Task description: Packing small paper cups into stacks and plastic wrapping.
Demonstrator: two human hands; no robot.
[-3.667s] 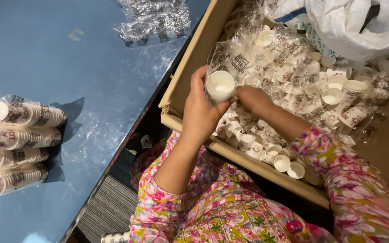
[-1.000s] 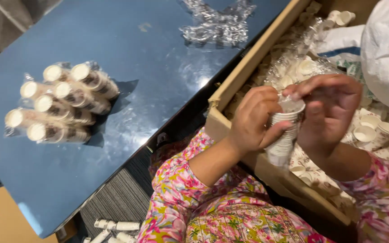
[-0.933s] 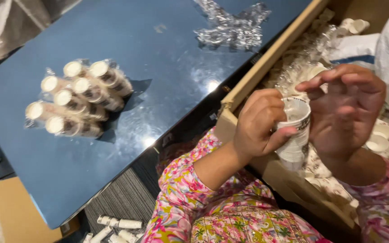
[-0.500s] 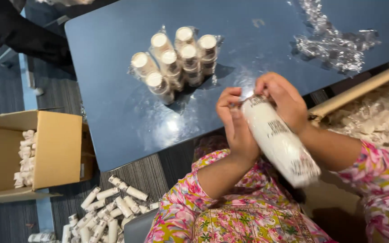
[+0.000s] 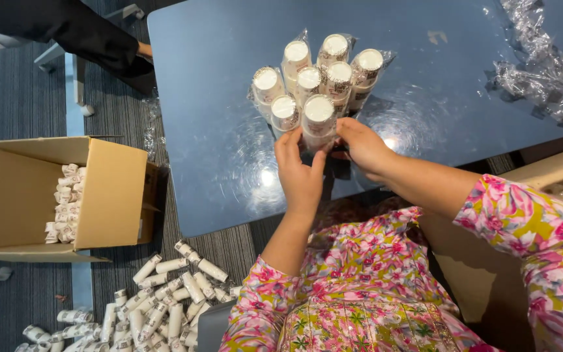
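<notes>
Upright on the blue bench (image 5: 216, 169), a plastic-wrapped stack of paper cups (image 5: 318, 122) is steadied by left hand (image 5: 300, 177) and right hand (image 5: 363, 146), fingers clamped low; likely light, crushable, slippery in film, best gripped mid-sleeve.

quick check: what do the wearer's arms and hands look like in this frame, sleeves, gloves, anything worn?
Both hands are bare: no gloves, and no rings or watch visible on the left hand or right hand. Forearms are uncovered. The sleeves are pushed up near the elbows, in a floral print of pink, yellow, green and white, matching the garment on the torso.
</notes>
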